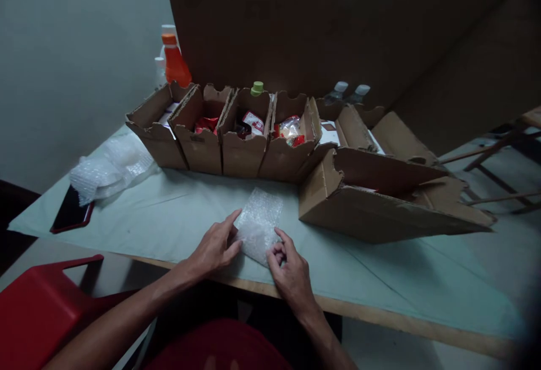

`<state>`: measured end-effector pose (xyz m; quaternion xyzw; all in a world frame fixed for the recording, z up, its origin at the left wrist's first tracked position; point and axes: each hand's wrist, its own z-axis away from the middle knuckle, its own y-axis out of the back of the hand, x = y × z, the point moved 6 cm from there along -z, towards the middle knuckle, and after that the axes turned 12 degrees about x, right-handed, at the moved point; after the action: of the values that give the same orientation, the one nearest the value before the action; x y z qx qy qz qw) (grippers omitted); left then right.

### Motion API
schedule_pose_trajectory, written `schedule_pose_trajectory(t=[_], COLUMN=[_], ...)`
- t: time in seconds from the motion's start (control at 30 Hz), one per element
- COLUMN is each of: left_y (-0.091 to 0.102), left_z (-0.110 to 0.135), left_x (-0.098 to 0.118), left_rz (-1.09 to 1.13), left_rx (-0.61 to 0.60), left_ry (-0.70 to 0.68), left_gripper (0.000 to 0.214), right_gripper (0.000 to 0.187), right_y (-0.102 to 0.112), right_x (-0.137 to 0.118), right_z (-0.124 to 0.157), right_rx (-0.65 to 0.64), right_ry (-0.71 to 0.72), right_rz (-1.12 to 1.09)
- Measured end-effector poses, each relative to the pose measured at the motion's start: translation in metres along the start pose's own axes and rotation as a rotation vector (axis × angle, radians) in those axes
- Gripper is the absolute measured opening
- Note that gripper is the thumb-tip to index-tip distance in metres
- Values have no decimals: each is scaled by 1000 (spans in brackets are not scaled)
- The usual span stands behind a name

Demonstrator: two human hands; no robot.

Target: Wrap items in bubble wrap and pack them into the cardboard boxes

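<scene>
A piece of bubble wrap (258, 219) lies on the pale green tablecloth in front of me, its lower part whiter and thicker than the upper. My left hand (217, 244) rests at its left edge, thumb and forefinger apart. On the right edge is my right hand (289, 265), forefinger stretched along the wrap and the other fingers curled. Neither hand lifts the wrap from the table. Whether something lies folded inside it, I cannot tell.
Cardboard bins (243, 158) with small packets stand in a row behind. A larger cardboard bin (380, 215) is at right. More bubble wrap (112, 170) and a phone (72, 212) lie left. Bottles (176, 65) stand behind; a red stool (46, 308) is lower left.
</scene>
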<state>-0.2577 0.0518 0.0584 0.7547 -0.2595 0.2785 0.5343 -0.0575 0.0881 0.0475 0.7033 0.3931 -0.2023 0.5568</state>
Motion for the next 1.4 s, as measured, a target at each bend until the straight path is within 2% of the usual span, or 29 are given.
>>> schedule_pose_trajectory(t=[0.1,0.23,0.3,0.4,0.53,0.6,0.67,0.73,0.77,0.87,0.93,1.03,1.13,1.23,1.33,1.4], left_y=[-4,-8,-7,-5,11,16,16,12,9,-5,-13,-14,-2,7,5,-2], left_z=[2,1,2,5,14,21,23,19,14,-3,-13,-18,-5,13,16,7], left_x=[-3,-1,-1,0,14,26,33,31,28,18,15,14,24,35,33,28], left_rz=[-80,-125,-134,-171,-176,-137,-75,-28,-21,-84,-179,-277,-195,-78,-30,-76], left_rx=[42,90,118,150,214,180,107,71,71,74,68,118,177,103,27,11], left_ry=[-5,-30,-36,-61,-196,-310,-369,-332,-297,-241,-242,-247,-328,-400,-326,-277], left_gripper=[68,65,63,56,46,46,37,32,31,30,28,23,26,29,32,31], right_gripper=[43,37,37,35,23,21,20,21,20,21,21,22,21,21,23,25], right_y=[14,32,26,8,-1,0,1,3,7,21,25,15,8,9,13,19], right_x=[-4,-25,-36,-43,-46,-44,-40,-37,-36,-37,-42,-47,-45,-39,-35,-36], right_z=[4,12,16,15,4,-1,-6,-9,-11,-12,-7,1,0,-3,-1,0], right_rx=[50,139,69,-76,-108,-132,-202,-239,-214,-16,42,-70,-114,-141,-184,-116], right_ry=[98,377,493,560,555,501,425,369,361,410,481,563,542,458,433,470], right_rz=[49,123,151,177,128,79,42,39,62,183,232,228,190,90,70,165])
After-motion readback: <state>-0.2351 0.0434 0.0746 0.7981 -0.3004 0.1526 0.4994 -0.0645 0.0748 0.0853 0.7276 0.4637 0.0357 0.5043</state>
